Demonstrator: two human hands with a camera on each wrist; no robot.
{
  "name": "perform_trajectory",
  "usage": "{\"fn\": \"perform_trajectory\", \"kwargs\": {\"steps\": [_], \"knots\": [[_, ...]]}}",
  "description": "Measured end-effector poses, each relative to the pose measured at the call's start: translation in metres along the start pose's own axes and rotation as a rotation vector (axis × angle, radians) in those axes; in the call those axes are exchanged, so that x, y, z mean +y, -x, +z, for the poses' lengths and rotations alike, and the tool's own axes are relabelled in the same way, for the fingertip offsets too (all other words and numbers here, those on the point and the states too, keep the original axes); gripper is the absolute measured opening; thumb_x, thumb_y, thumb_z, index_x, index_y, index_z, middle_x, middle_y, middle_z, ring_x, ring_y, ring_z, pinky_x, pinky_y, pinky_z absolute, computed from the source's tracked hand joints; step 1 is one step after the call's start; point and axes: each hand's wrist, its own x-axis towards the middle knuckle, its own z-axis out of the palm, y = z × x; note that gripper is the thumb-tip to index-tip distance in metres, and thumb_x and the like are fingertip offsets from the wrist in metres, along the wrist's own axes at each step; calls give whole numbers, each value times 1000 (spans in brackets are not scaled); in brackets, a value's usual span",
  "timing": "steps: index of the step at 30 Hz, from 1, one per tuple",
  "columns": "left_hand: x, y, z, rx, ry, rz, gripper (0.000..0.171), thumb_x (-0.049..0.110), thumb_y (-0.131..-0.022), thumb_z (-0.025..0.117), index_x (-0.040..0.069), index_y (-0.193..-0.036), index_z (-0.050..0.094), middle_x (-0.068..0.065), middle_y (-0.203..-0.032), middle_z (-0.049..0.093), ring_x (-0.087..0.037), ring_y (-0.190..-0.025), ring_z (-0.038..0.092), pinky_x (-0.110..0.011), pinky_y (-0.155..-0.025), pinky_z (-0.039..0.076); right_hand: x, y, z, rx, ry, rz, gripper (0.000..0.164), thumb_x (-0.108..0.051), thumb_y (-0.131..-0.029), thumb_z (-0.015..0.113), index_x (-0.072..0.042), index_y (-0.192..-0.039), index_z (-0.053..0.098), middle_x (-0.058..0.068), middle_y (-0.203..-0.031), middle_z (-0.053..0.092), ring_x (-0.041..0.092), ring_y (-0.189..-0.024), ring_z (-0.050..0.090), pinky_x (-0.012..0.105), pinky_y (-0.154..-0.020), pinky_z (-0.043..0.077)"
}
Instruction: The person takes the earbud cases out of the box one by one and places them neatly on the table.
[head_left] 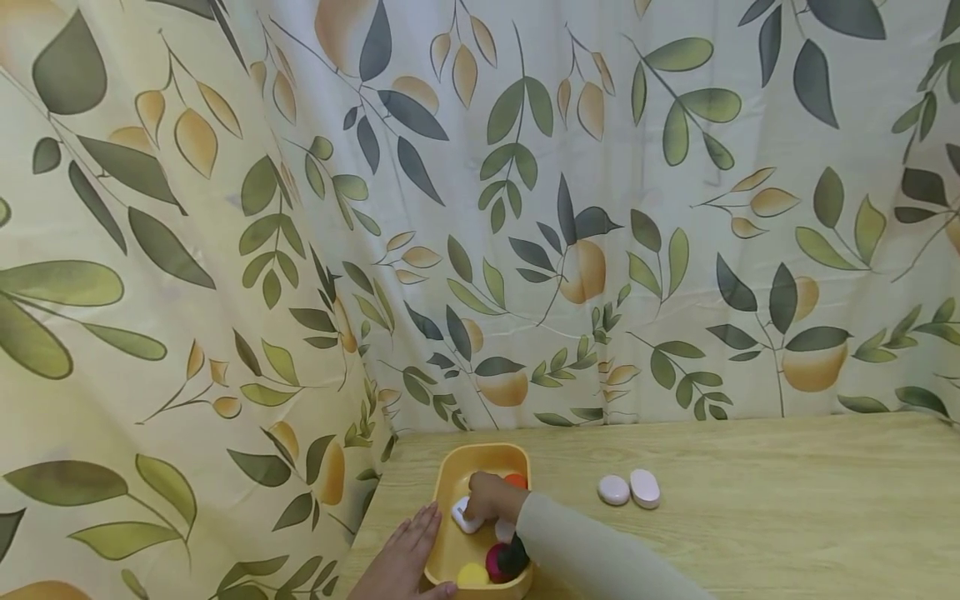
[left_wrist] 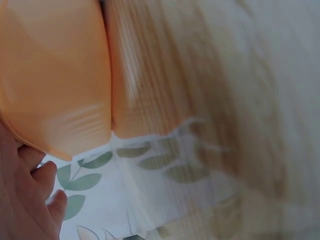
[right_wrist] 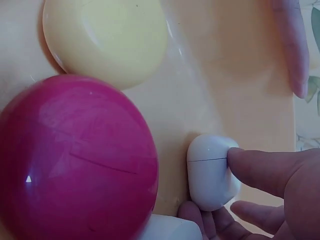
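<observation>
A yellow-orange tray with rounded corners stands on the table, several rounded cases lying in it. My right hand reaches inside and pinches a white earbud case with a thin seam, thumb on one side and fingers beneath. Near it are a glossy magenta round case and a pale yellow one; part of another white thing shows beside the magenta one. My left hand rests along the tray's left side, fingers mostly straight; the left wrist view shows its fingers at the tray's edge.
On the table right of the tray lie two pale pinkish-white oval cases, side by side. An orange thing and a black one are also in the tray. A leaf-patterned curtain hangs behind and left of the wooden table.
</observation>
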Motion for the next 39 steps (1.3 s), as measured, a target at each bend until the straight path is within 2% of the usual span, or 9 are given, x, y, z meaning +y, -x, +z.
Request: {"fn": "perform_trajectory", "kwargs": {"steps": [9, 19, 24, 39], "knots": [[0, 0, -1, 4, 12, -2, 92, 69, -92, 42, -1, -151, 30, -14, -156, 29, -27, -142, 29, -55, -107, 32, 2, -6, 6, 5, 3, 2, 35, -12, -74, 82, 7, -99, 66, 7, -82, 59, 21, -74, 53, 34, -73, 50], [2, 1, -2, 22, 18, 3, 91, 67, -93, 44, -1, -151, 29, -14, -157, 28, -26, -142, 29, -55, -107, 32, -2, -1, 5, -3, -40, 2, 25, -12, -74, 82, 2, -89, 67, 4, -75, 57, 19, -67, 52, 30, -61, 48], [3, 2, -3, 22, 28, 5, 90, 66, -93, 45, -1, -151, 29, -14, -156, 28, -26, -142, 29, -55, -107, 33, -2, 1, 5, -10, -86, -2, 23, -8, -73, 82, 2, -87, 67, 3, -72, 57, 17, -63, 53, 27, -56, 46], [2, 0, -1, 14, -4, 13, 91, 68, -93, 44, -2, -150, 32, -15, -156, 29, -27, -141, 30, -55, -106, 34, -1, 0, 8, -47, -323, 53, 15, 2, -76, 78, -1, -80, 63, 6, -74, 61, 19, -64, 59, 35, -62, 56]]}}
